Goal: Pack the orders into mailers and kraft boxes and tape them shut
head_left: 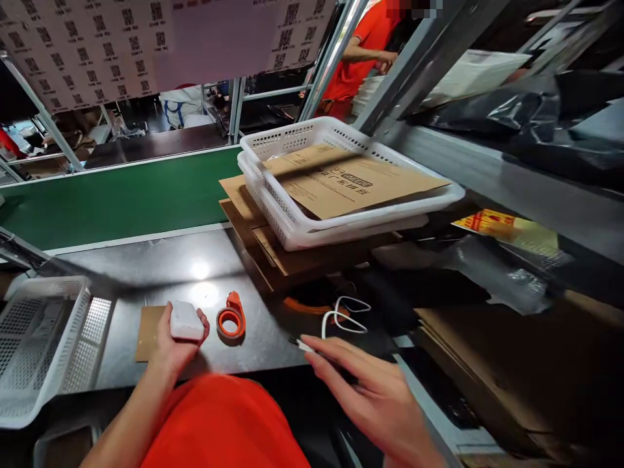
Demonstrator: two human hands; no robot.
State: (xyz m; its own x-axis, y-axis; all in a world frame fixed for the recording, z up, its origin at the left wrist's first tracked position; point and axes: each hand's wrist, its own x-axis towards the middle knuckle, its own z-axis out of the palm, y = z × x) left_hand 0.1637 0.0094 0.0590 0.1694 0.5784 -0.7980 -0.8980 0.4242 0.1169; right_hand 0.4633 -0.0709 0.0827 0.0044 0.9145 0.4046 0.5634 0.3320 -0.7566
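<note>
My left hand (181, 341) is wrapped round a small white box (187, 320) above the metal table (151, 260). Under that wrist lies a flat piece of brown cardboard (147, 333). Just right of the box rests an orange tape dispenser (233, 318) with a roll of tape. My right hand (365, 390) pinches a white scanner-like cable (336, 315) near its plug end, between thumb and forefinger; the cable loops behind the fingers over the dark area. The other fingers of that hand are curled and partly hidden.
Stacked white baskets (302, 227) stand on cardboard at the back, with a printed brown cardboard sheet (351, 179) inside. Another white basket (43, 351) is at left. A green conveyor belt (121, 198) runs behind. A person in orange (365, 45) works beyond the metal post.
</note>
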